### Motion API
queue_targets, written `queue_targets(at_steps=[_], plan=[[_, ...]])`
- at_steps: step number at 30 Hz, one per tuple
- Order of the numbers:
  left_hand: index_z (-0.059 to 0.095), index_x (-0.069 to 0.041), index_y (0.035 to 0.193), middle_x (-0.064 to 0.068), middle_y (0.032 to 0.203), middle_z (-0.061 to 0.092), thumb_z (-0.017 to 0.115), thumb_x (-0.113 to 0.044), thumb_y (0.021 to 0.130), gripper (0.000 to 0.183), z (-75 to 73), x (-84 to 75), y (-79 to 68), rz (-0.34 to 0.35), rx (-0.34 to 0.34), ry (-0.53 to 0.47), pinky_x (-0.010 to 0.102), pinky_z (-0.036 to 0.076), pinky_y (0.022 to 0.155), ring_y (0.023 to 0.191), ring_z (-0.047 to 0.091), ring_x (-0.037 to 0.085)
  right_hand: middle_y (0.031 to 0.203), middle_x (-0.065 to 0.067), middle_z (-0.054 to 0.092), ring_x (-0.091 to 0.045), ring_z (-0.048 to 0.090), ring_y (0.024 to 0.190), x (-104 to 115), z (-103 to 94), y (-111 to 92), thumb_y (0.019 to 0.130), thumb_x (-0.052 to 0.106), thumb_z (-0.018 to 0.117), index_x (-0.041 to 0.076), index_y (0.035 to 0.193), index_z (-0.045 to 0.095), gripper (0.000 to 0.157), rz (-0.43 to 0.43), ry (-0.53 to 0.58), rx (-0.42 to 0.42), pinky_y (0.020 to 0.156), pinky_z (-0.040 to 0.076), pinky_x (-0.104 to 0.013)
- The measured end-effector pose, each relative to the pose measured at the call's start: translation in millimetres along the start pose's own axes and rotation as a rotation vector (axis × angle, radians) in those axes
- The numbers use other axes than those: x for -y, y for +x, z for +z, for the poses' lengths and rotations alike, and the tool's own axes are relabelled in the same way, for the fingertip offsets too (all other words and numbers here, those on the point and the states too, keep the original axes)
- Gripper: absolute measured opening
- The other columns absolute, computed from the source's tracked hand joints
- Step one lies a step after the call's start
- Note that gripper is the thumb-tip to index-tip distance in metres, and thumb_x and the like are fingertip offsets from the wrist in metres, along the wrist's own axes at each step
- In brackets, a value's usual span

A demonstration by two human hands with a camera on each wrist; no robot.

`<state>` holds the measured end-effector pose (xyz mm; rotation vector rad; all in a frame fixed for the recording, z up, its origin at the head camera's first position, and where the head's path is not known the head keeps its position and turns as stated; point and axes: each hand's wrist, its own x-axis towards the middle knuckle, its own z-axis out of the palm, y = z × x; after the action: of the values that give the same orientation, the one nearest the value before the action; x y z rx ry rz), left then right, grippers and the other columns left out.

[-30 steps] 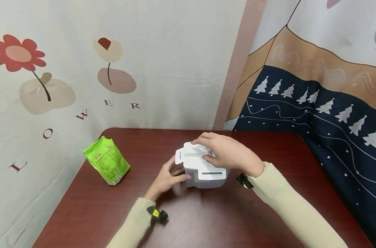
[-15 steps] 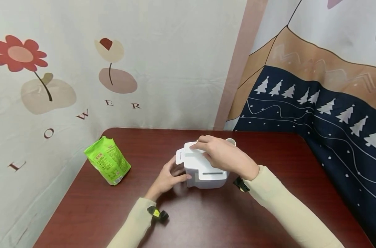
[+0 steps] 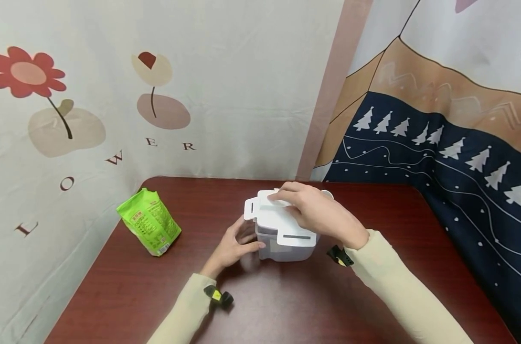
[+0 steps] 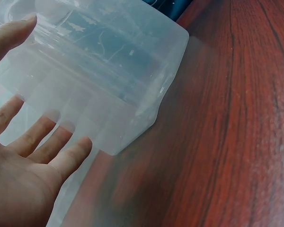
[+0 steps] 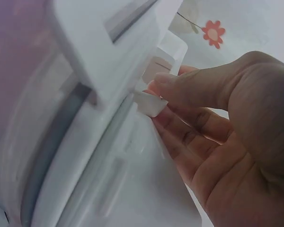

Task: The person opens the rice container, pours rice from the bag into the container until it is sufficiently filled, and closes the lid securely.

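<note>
A translucent plastic storage box stands on the table, with a white lid on top that has slotted side latches sticking outward. In the head view the lid sits slightly raised and tilted above the box rim. My left hand holds the box's left side, thumb at the front corner; in the left wrist view its fingertips touch the clear wall. My right hand is over the lid. In the right wrist view its thumb and fingers pinch a small white tab on the lid. A grey seal shows along the lid's edge.
A bright green packet lies at the table's left side. Behind the right hand, a rounded white piece shows partly. The dark red table reaches back to a printed curtain.
The right hand has risen slightly, and the lid has come up with it, leaving a gap above the box. The left hand and green packet have stayed put.
</note>
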<state>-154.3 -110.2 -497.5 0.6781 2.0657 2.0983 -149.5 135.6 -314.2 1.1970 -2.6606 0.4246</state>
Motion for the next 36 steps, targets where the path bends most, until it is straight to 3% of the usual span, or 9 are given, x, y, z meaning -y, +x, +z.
queue_targets(at_steps=[10, 19, 36], plan=[[0.043, -0.014, 0.154, 0.019, 0.151, 0.052, 0.081, 0.001, 0.084, 0.081, -1.3, 1.7, 1.6, 0.026, 0.020, 0.005, 0.051, 0.048, 0.111, 0.140, 0.049, 0.041, 0.118, -0.006, 0.071, -0.021, 0.065, 0.097, -17.5, -28.5, -14.4, 0.091, -0.004, 0.071, 0.016, 0.130, 0.071, 0.044, 0.038, 0.100, -0.141, 0.078, 0.059, -0.034], [0.042, -0.012, 0.154, 0.022, 0.151, 0.051, 0.081, 0.001, 0.084, 0.081, -1.7, 1.6, 1.2, 0.027, 0.021, 0.004, 0.052, 0.048, 0.111, 0.140, 0.049, 0.044, 0.114, -0.009, 0.071, -0.027, 0.068, 0.094, -42.4, -40.4, -35.7, 0.086, -0.008, 0.073, 0.015, 0.128, 0.072, 0.048, 0.177, 0.090, -0.259, 0.077, 0.061, -0.043], [0.044, -0.016, 0.152, 0.016, 0.151, 0.051, 0.082, -0.001, 0.083, 0.081, 0.3, 1.8, -0.3, 0.006, 0.007, -0.007, 0.047, 0.048, 0.112, 0.141, 0.048, 0.041, 0.112, -0.018, 0.071, -0.034, 0.067, 0.091, -86.0, -30.4, -70.3, 0.088, -0.007, 0.069, 0.004, 0.128, 0.071, 0.042, 0.383, 0.042, -0.270, 0.082, 0.061, -0.055]])
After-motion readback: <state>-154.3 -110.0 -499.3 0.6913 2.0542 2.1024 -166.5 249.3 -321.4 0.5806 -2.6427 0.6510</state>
